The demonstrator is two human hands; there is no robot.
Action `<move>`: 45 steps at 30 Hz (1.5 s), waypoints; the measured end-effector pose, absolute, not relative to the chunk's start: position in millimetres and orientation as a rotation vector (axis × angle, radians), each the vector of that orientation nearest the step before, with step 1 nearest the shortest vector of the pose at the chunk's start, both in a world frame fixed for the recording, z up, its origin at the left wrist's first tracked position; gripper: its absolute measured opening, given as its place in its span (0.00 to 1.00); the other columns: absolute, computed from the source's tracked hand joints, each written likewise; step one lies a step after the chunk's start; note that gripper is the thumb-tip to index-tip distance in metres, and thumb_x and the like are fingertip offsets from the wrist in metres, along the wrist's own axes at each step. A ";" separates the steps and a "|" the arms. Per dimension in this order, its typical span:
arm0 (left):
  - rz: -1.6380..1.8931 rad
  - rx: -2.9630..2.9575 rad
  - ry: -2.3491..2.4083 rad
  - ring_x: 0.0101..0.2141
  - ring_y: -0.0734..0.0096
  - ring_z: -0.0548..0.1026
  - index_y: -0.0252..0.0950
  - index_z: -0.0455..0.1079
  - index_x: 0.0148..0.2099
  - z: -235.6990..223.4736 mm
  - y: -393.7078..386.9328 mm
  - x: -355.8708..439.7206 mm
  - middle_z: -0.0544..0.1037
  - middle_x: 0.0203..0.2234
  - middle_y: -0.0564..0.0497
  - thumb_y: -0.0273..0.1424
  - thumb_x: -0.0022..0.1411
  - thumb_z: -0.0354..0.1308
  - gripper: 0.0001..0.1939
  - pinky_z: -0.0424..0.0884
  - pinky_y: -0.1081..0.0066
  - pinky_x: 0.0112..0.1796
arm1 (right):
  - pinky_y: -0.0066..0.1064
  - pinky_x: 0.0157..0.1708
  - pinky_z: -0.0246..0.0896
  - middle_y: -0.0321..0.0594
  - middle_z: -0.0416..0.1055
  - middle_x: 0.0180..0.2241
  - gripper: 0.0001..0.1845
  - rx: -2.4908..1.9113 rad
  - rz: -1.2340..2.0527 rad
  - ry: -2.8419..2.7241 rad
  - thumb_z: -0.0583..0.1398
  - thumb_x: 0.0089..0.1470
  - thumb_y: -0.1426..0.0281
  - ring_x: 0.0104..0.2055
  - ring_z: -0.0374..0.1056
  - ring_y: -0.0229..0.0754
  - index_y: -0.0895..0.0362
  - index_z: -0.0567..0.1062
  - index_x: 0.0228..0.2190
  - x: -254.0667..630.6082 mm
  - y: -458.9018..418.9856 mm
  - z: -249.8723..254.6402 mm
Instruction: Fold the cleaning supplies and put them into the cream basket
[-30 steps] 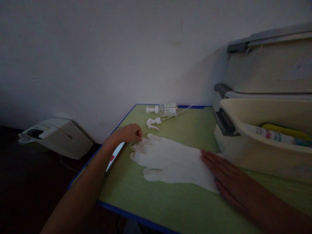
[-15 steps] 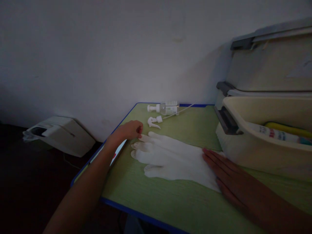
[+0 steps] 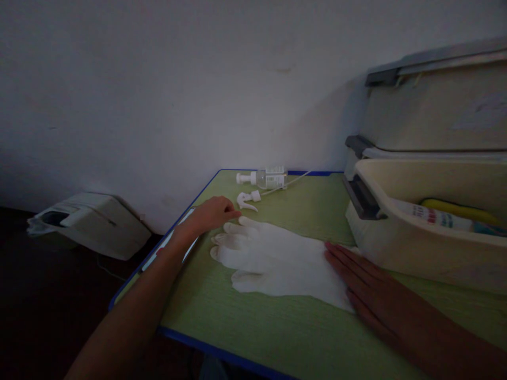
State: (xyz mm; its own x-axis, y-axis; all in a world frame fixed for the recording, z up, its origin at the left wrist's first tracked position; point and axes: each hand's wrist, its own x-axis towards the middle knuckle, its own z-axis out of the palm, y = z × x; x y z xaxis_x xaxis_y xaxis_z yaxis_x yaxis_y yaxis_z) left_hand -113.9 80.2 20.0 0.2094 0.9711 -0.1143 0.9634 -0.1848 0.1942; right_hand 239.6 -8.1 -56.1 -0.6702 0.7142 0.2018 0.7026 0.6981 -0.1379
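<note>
A white disposable glove lies spread on the green table, its fingers pointing left and its cuff to the right. At the tip of its farthest finger is my left hand, fingers curled and thumb and forefinger pressed together on the glove's edge. My right hand rests flat on the cuff, fingers stretched out and side by side. Beyond the glove lie a white trigger spray head with a thin tube and a clear pump bottle on its side.
On the right stands an open cream storage box holding a white tube and a yellow item. A lit tablet-like screen lies under my left forearm. A white bin-like container stands left of the blue-edged table.
My left hand has shifted from the glove's second-farthest fingertip to the farthest one, slightly to the right. My right hand stays flat on the cuff. The view has shifted slightly.
</note>
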 end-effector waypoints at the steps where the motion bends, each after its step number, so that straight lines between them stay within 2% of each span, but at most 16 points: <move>1: 0.057 2.252 1.839 0.26 0.70 0.70 0.31 0.72 0.29 18.1 80.6 -110.9 0.75 0.24 0.48 0.41 0.57 0.48 0.19 0.58 0.73 0.27 | 0.43 0.59 0.50 0.33 0.41 0.64 0.31 -1.132 0.072 -2.668 0.44 0.60 0.62 0.63 0.43 0.47 0.49 0.40 0.62 239.6 -8.2 -56.1; 7: 0.067 2.224 1.830 0.26 0.71 0.69 0.31 0.71 0.29 3.9 87.3 -104.7 0.75 0.24 0.50 0.34 0.52 0.53 0.11 0.60 0.74 0.27 | 0.43 0.59 0.50 0.33 0.41 0.63 0.30 -1.149 0.089 -2.673 0.44 0.60 0.61 0.63 0.43 0.47 0.49 0.41 0.62 239.9 -8.6 -54.8; 14: 0.052 2.270 1.890 0.29 0.69 0.70 0.32 0.70 0.29 0.9 89.3 -107.5 0.75 0.27 0.49 0.31 0.51 0.52 0.08 0.61 0.72 0.30 | 0.43 0.59 0.48 0.35 0.43 0.63 0.29 -1.161 0.127 -2.680 0.43 0.60 0.61 0.63 0.43 0.47 0.51 0.46 0.61 239.0 -11.0 -48.6; 20: 0.022 2.251 1.962 0.30 0.66 0.70 0.33 0.70 0.30 2.6 86.9 -106.0 0.75 0.28 0.47 0.30 0.51 0.52 0.07 0.61 0.72 0.29 | 0.44 0.59 0.48 0.36 0.45 0.63 0.29 -1.169 0.155 -2.673 0.44 0.60 0.61 0.62 0.44 0.48 0.51 0.48 0.61 237.6 -10.5 -48.4; 28: 0.069 2.227 1.876 0.29 0.70 0.70 0.32 0.70 0.32 6.7 87.9 -109.3 0.75 0.28 0.49 0.34 0.53 0.53 0.10 0.61 0.74 0.29 | 0.43 0.59 0.49 0.36 0.45 0.63 0.29 -1.157 0.149 -2.668 0.44 0.60 0.62 0.62 0.44 0.48 0.51 0.48 0.61 237.8 -10.1 -47.7; 32: 0.042 2.203 1.836 0.28 0.71 0.70 0.31 0.70 0.30 21.6 81.0 -117.7 0.75 0.26 0.49 0.33 0.51 0.54 0.09 0.62 0.74 0.29 | 0.42 0.59 0.48 0.36 0.45 0.63 0.29 -1.160 0.142 -2.654 0.44 0.60 0.62 0.62 0.44 0.47 0.51 0.47 0.61 237.5 -10.0 -49.3; 36: -0.140 2.131 1.722 0.27 0.73 0.70 0.32 0.70 0.28 32.6 70.0 -125.9 0.75 0.24 0.51 0.31 0.48 0.56 0.07 0.62 0.76 0.28 | 0.42 0.59 0.49 0.35 0.46 0.63 0.29 -1.161 0.142 -2.650 0.44 0.60 0.62 0.62 0.46 0.47 0.50 0.47 0.61 237.5 -9.7 -49.9; 45: -0.275 2.127 1.755 0.24 0.74 0.67 0.34 0.69 0.25 28.6 67.0 -127.1 0.72 0.20 0.54 0.30 0.45 0.58 0.04 0.58 0.76 0.24 | 0.42 0.58 0.50 0.34 0.45 0.63 0.30 -1.155 0.134 -2.651 0.44 0.59 0.61 0.62 0.46 0.48 0.49 0.45 0.61 239.0 -10.1 -50.3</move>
